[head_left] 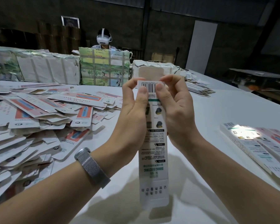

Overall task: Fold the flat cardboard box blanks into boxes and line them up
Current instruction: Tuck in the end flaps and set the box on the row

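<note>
The long printed box (153, 152) stood upright in the air above the white bench (217, 110), held between both hands. The left hand (134, 104) and the right hand (174, 107) pinched its upper end, thumbs pressing on the barcode flap (149, 86), fingers (128, 85) curled behind it (a bare brown tab (150, 72) stood up above). Left of it lay a big loose heap of flat blanks (39, 118). On the right, near the bench edge, some finished boxes (262, 146) lay side by side. Behind were strapped bundles (103, 67) and a person with a white headset (103, 38).
</note>
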`<action>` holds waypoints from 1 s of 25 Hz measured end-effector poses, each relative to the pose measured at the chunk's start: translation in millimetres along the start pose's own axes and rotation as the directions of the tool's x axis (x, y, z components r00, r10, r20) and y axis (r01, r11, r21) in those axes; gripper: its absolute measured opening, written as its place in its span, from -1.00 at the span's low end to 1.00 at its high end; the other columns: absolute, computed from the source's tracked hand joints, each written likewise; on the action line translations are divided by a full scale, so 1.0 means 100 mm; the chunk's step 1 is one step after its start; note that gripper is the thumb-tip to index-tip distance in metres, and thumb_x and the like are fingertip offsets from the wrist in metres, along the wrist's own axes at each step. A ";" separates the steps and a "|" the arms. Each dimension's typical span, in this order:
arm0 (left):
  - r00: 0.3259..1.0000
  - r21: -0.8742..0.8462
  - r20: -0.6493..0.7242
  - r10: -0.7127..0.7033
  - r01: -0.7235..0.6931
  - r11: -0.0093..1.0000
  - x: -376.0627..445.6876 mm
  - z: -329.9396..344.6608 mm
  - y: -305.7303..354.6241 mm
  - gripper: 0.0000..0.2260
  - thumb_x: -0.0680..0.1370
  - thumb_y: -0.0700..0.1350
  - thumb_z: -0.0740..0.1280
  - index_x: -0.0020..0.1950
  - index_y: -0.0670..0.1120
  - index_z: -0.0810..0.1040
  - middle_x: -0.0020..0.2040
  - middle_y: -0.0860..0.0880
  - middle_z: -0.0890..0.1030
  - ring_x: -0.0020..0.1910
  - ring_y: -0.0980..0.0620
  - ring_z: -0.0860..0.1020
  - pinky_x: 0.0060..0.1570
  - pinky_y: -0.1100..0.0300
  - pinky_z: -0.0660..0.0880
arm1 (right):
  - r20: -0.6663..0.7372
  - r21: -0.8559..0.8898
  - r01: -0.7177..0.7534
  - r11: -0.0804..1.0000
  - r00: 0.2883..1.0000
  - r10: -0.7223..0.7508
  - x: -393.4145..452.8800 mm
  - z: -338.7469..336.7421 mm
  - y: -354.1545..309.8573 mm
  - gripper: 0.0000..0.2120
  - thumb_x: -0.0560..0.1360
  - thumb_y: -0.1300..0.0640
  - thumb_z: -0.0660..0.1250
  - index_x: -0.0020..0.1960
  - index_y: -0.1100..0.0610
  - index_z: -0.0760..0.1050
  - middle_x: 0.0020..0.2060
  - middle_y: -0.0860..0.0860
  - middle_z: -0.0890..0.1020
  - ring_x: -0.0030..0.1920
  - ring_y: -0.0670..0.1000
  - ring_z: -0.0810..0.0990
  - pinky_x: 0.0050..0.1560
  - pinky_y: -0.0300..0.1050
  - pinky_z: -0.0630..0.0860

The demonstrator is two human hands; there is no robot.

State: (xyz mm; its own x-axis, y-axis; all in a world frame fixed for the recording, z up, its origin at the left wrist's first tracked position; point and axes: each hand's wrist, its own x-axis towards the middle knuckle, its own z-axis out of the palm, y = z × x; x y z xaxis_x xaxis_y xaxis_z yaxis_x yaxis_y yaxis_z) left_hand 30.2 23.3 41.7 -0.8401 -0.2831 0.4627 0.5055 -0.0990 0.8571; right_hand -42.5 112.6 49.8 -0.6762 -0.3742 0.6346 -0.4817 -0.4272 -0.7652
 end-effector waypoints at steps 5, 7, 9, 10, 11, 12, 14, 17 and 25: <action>0.995 -0.045 0.019 -0.095 0.096 0.994 0.00 0.03 0.03 -0.77 0.72 0.04 0.08 0.22 0.44 0.25 -0.08 -0.05 0.73 -0.17 -0.04 0.72 -0.18 -0.11 0.68 | -0.005 0.054 0.025 0.998 1.000 -0.025 0.02 -0.04 0.00 -0.81 0.55 0.21 0.29 0.13 0.04 0.39 -0.04 0.10 0.58 -0.03 0.24 0.60 -0.01 0.13 0.60; 0.993 -0.035 0.042 -0.112 0.114 0.993 0.02 0.01 0.05 -0.74 0.72 0.05 0.09 0.29 0.43 0.23 -0.10 -0.02 0.74 -0.18 -0.01 0.72 -0.23 0.01 0.66 | -0.003 0.059 0.022 0.998 1.000 -0.021 0.01 -0.03 -0.02 -0.85 0.56 0.22 0.29 0.11 0.07 0.47 -0.11 0.03 0.62 -0.07 0.16 0.62 -0.07 0.04 0.63; 0.990 -0.009 0.061 -0.128 0.128 0.992 0.04 -0.01 0.05 -0.78 0.73 0.04 0.10 0.34 0.31 0.28 -0.21 0.01 0.71 -0.27 0.05 0.68 -0.31 0.12 0.62 | -0.012 0.088 -0.034 0.996 0.999 0.035 0.01 -0.02 -0.06 -0.92 0.57 0.19 0.28 0.02 0.12 0.53 -0.19 0.02 0.65 -0.18 0.09 0.64 -0.19 -0.06 0.63; 0.989 0.009 0.065 -0.135 0.135 0.991 0.04 -0.02 0.05 -0.79 0.73 0.03 0.11 0.34 0.26 0.29 -0.25 0.00 0.69 -0.31 0.05 0.66 -0.34 0.15 0.60 | -0.019 0.101 -0.074 0.992 0.997 0.076 0.01 -0.02 -0.08 -0.91 0.57 0.15 0.27 -0.03 0.12 0.55 -0.23 0.03 0.65 -0.22 0.07 0.64 -0.23 -0.07 0.62; 0.988 0.029 0.065 -0.139 0.137 0.990 0.04 -0.02 0.05 -0.81 0.72 0.02 0.11 0.32 0.23 0.30 -0.27 -0.01 0.68 -0.33 0.05 0.64 -0.36 0.14 0.60 | -0.028 0.102 -0.111 0.989 0.993 0.114 0.02 -0.03 -0.10 -0.88 0.58 0.12 0.27 -0.09 0.11 0.56 -0.26 0.03 0.64 -0.26 0.06 0.64 -0.26 -0.06 0.61; 0.989 0.046 0.063 -0.137 0.134 0.990 0.04 -0.02 0.05 -0.82 0.72 0.01 0.12 0.31 0.21 0.31 -0.27 -0.02 0.68 -0.32 0.03 0.64 -0.35 0.10 0.62 | -0.036 0.090 -0.140 0.986 0.989 0.144 0.03 -0.03 -0.12 -0.85 0.57 0.11 0.28 -0.12 0.09 0.57 -0.28 0.02 0.64 -0.28 0.05 0.63 -0.28 -0.05 0.60; 0.991 0.086 0.075 -0.111 0.105 0.991 0.03 -0.01 0.04 -0.81 0.72 0.01 0.13 0.31 0.23 0.32 -0.22 -0.07 0.69 -0.27 -0.07 0.66 -0.25 -0.03 0.68 | -0.040 0.070 -0.164 0.984 0.985 0.167 0.05 -0.04 -0.15 -0.88 0.57 0.15 0.29 -0.10 0.09 0.59 -0.26 0.04 0.65 -0.27 0.05 0.63 -0.28 -0.03 0.60; 0.992 0.142 0.127 -0.027 0.009 0.990 0.03 -0.03 0.02 -0.73 0.72 0.00 0.13 0.37 0.30 0.27 -0.25 0.00 0.66 -0.28 0.03 0.66 -0.30 0.15 0.63 | -0.033 0.047 -0.140 0.989 0.989 0.142 0.06 -0.04 -0.16 -0.85 0.58 0.22 0.25 0.00 0.16 0.61 -0.19 0.10 0.66 -0.21 0.08 0.64 -0.24 -0.03 0.62; 0.977 0.204 0.200 0.069 -0.111 0.973 0.03 -0.08 -0.03 -0.60 0.70 -0.03 0.15 0.48 0.32 0.17 -0.27 -0.06 0.66 -0.31 0.01 0.66 -0.29 0.15 0.63 | -0.053 -0.029 -0.153 0.988 0.987 0.151 0.06 -0.05 -0.21 -0.79 0.61 0.19 0.23 0.00 0.15 0.65 -0.20 0.11 0.65 -0.21 0.18 0.59 -0.18 0.24 0.50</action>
State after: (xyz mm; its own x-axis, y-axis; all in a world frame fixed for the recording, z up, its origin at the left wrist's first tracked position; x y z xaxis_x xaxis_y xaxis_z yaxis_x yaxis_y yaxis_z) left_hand 28.1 14.9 38.6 -0.8254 -0.0930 0.5568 0.5444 0.1300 0.8287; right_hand -39.6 123.6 69.4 -0.7699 -0.3901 0.5051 -0.3886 -0.3412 -0.8559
